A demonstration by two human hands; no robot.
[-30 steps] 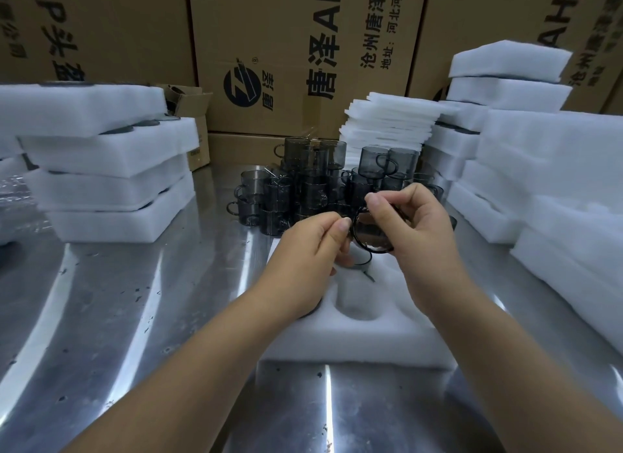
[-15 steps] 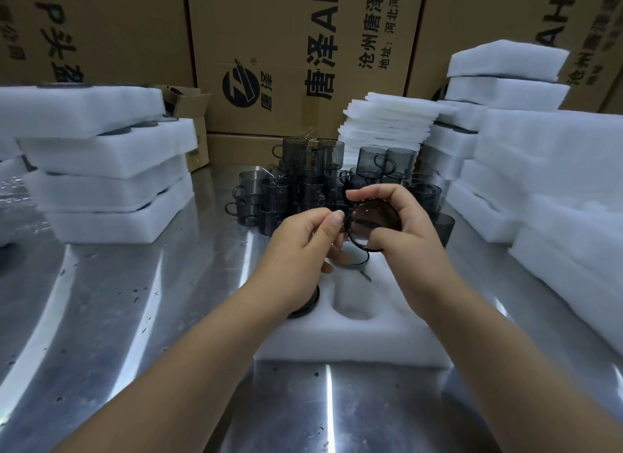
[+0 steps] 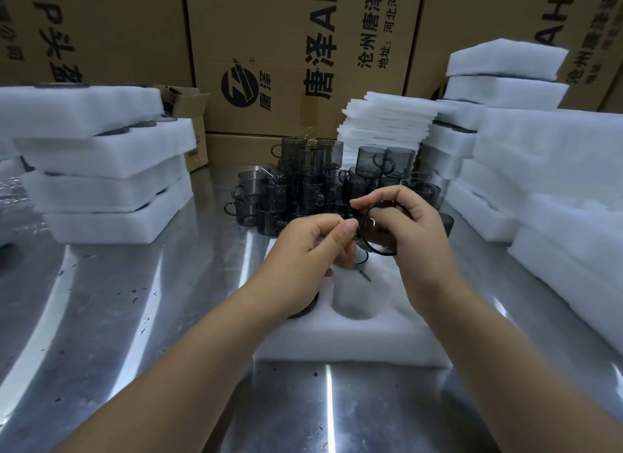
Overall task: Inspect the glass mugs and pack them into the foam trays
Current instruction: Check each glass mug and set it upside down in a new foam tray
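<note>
A smoky grey glass mug [image 3: 379, 231] is held above the white foam tray [image 3: 350, 344], its mouth turned toward me. My right hand [image 3: 409, 223] grips its body from the right. My left hand [image 3: 310, 246] pinches the mug's left side, where the handle seems to be, with thumb and forefinger. One round tray pocket [image 3: 355, 300] is empty; another mug [image 3: 305, 309] sits in the pocket under my left wrist, mostly hidden. A pile of several grey glass mugs [image 3: 313, 186] stands on the metal table [image 3: 135, 317] behind the tray.
Stacked foam trays [image 3: 101, 169] holding mugs stand at the left. More foam blocks [image 3: 539, 169] rise at the right, thin foam sheets [image 3: 387, 122] at the back. Printed cardboard cartons [image 3: 296, 54] form a wall behind, with a small open box [image 3: 188, 105].
Both hands have turned the mug between them: it was hidden behind the right fingers, and now its open mouth faces me. It stays above the tray.
</note>
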